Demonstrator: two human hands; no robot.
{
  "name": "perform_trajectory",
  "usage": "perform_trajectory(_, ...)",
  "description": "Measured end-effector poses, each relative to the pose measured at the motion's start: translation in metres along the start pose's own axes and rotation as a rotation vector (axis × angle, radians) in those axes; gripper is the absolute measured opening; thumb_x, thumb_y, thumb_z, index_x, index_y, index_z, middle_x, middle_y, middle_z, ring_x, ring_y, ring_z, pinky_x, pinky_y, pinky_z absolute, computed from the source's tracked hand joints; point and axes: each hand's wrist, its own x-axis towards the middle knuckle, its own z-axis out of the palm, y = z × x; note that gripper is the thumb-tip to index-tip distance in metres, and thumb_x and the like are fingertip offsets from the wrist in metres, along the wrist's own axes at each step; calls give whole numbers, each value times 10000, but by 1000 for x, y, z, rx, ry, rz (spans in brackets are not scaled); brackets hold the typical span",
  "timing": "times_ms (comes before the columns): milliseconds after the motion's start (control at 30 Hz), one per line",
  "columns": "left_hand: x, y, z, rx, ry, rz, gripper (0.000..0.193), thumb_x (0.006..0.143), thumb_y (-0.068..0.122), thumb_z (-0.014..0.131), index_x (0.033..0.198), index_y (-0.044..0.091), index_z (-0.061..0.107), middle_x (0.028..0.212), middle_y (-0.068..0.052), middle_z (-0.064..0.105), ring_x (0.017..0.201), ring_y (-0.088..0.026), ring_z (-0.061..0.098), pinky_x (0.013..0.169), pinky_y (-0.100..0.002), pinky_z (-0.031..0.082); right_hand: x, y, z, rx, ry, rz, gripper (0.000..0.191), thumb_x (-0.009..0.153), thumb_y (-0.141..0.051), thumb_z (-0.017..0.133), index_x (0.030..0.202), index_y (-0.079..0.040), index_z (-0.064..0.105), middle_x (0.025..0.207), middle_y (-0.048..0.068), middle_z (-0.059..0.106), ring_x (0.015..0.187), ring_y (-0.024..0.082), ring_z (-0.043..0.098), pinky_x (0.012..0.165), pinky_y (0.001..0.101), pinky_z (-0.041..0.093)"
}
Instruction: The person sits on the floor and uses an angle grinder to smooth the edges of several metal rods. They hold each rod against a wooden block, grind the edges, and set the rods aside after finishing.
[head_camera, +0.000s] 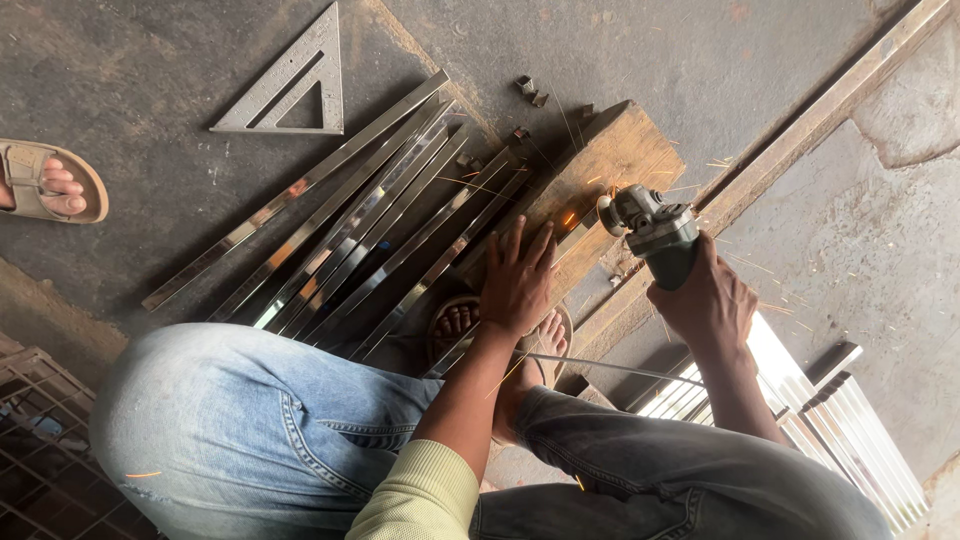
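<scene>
My right hand (706, 297) grips a grey angle grinder (652, 231) whose disc meets a shiny metal bar at the edge of a wooden block (610, 155). Orange sparks fly from the contact point. Flat on the metal bars where they lie across the block is my left hand (518, 280), fingers spread, pressing them down. Several polished square steel bars (370, 235) fan out to the left on the concrete floor. My knees in blue jeans fill the lower view, and my sandalled foot (458, 322) rests under the bars.
A metal speed square (297, 88) lies on the floor at the upper left. Another person's sandalled foot (50, 184) is at the left edge. More steel bars (830, 410) lie at the lower right, small cut-off pieces (531, 91) beyond the block, a wire grate (40, 450) at the lower left.
</scene>
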Motion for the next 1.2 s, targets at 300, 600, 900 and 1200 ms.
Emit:
perform_trajectory(300,1,2,-3,-21,-5,-3,475,1033,394,541,1416,120,599,1603,-2,428,1523,-358,279,1208,-655,231,-3,-1,0,1,-13,31,852,730,-326,774,1494,-127,454,1088,191,717,939,368,734,835,510,580)
perform_trajectory(600,1,1,-6,-31,-9,-2,447,1027,370,536,1384,116,624,1600,-12,429,1517,-356,287,1203,-661,238,-4,-6,2,5,39,-21,860,750,-341,767,1512,-98,450,1121,193,716,965,359,734,810,507,585)
perform_trajectory(900,-2,1,-2,-41,-10,4,473,1028,371,539,1421,113,588,1608,-6,420,1529,-365,267,1204,-673,235,-6,-3,5,19,28,5,855,758,-317,742,1518,-73,435,1070,197,710,880,346,742,760,476,602)
perform_trajectory(1200,3,-2,-10,-98,-16,2,517,943,331,586,1407,103,594,1590,-45,417,1500,-386,268,1154,-689,246,-5,8,7,132,34,44,849,687,-327,771,1449,-96,478,1023,155,719,828,298,738,717,429,612)
